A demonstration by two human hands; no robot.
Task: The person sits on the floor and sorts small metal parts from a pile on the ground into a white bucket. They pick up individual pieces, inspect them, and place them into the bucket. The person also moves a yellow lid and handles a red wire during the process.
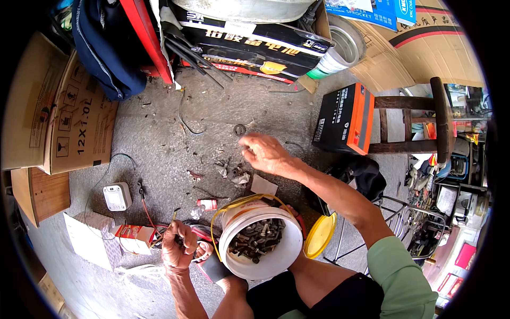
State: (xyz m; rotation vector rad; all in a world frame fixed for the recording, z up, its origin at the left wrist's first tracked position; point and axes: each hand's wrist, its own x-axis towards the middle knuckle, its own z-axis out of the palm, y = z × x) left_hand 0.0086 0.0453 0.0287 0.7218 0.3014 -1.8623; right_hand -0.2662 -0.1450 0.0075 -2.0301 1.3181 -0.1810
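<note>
Nearest the camera is your green sleeve [401, 276], on the arm that stretches far and left over the floor [154, 127]. At the left, a small white box [117, 196] sits on that floor. Your left hand [179, 245] is near, its fingers curled in; something dark shows among them, but I cannot tell what it is or whether they grip it.

Next comes the dark ring [239, 129], on the floor at the far side, just beyond your other hand's fingertips and slightly left of them. It is round, so it has no long axis to line up with. Right of it and near, the white bucket [287, 245] tilts toward you, its bolts [256, 239] pointing every way.

Your right hand [265, 154] is much the nearer one to the ring. Its fingers are loosely bent, pointing left; I cannot tell whether they pinch anything, nor their height over the floor. Further right are a yellow lid [321, 236], near, and a black-and-orange box [340, 117], far.
</note>
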